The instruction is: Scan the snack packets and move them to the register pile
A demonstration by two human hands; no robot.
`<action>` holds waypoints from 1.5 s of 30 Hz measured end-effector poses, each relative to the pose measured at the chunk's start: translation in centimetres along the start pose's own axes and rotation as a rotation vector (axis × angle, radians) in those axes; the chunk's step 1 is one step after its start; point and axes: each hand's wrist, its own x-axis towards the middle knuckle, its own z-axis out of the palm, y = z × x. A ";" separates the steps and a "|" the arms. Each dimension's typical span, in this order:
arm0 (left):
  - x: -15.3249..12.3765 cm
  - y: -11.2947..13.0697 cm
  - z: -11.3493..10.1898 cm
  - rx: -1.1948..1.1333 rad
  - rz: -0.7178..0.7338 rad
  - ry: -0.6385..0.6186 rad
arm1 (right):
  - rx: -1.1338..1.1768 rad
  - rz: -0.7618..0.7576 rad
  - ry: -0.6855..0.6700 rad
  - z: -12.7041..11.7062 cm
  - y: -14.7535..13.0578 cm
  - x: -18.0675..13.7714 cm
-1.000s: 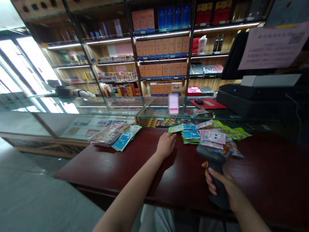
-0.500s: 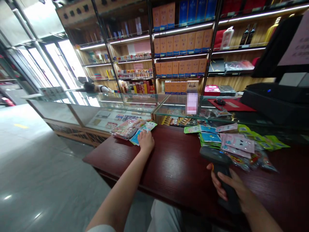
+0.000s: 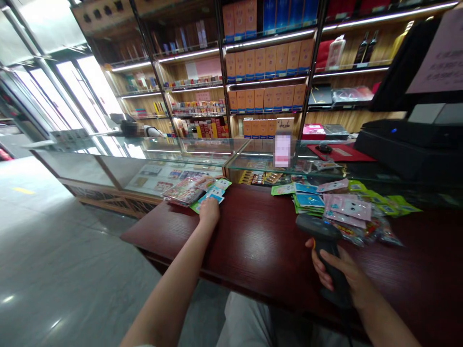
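My right hand (image 3: 340, 275) is wrapped round the grip of a dark handheld barcode scanner (image 3: 318, 229), whose head points toward a heap of pink, green and blue sachets (image 3: 342, 207) on the dark red counter (image 3: 253, 246). My left hand (image 3: 210, 211) reaches far left and rests its fingers on a second pile of packets (image 3: 193, 190) at the counter's left end, touching a green and blue packet there. Its fingertips are hidden behind the knuckles.
Glass display cases (image 3: 173, 159) run behind the counter, with a small blurred sign (image 3: 282, 150) on top. A black cash register (image 3: 408, 144) stands at the right. Shelves of orange boxes (image 3: 267, 62) line the back wall. A person (image 3: 139, 130) sits far left.
My left hand has swung from the right-hand heap across the counter to the left pile and now lies on it. The view has turned left. My right hand keeps the scanner.
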 end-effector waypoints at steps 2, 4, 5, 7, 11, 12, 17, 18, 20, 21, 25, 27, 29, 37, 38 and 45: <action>-0.1 0.2 -0.5 0.017 0.024 -0.004 | -0.005 -0.014 0.008 0.1 -0.1 -0.2; -0.5 0.6 -1.1 0.024 0.030 0.048 | -0.018 -0.023 0.012 0.3 -0.1 -0.3; -0.7 1.0 -1.4 0.019 0.040 0.086 | -0.022 -0.026 0.012 0.3 -0.1 -0.3; -1.3 2.1 -2.1 -0.034 0.072 0.151 | -0.022 -0.029 0.006 0.3 -0.1 -0.2; -2.3 5.8 -2.7 -0.384 0.127 0.186 | -0.023 -0.037 0.008 0.4 -0.2 -0.1; -2.4 7.0 -2.5 -0.536 0.132 0.184 | -0.029 -0.038 0.018 0.4 -0.2 -0.1; -2.7 13.2 0.5 -1.380 0.147 0.043 | -0.104 -0.034 0.112 0.8 -0.4 -0.7; -2.9 14.3 1.2 -1.507 0.144 0.011 | -0.129 -0.035 0.147 0.9 -0.5 -0.8; -3.4 16.1 2.4 -1.712 0.139 -0.058 | -0.185 -0.036 0.221 1.1 -0.5 -1.1; -3.7 16.7 2.8 -1.787 0.138 -0.097 | -0.212 -0.033 0.254 1.2 -0.6 -1.2; -4.6 17.6 3.2 -1.959 0.164 -0.253 | -0.330 -0.012 0.337 1.4 -0.7 -1.6; -4.9 17.4 2.8 -1.987 0.181 -0.306 | -0.410 -0.008 0.342 1.5 -0.9 -1.8; -5.1 17.1 2.3 -1.984 0.182 -0.316 | -0.491 0.012 0.338 1.6 -1.1 -2.0; -5.7 17.4 1.6 -1.849 0.120 -0.281 | -0.707 0.166 0.276 2.7 -1.9 -2.8; -5.7 17.4 1.6 -1.843 0.118 -0.270 | -0.720 0.184 0.260 2.8 -2.0 -2.8; -5.8 17.5 1.8 -1.834 0.123 -0.215 | -0.801 0.162 0.219 3.1 -1.6 -3.3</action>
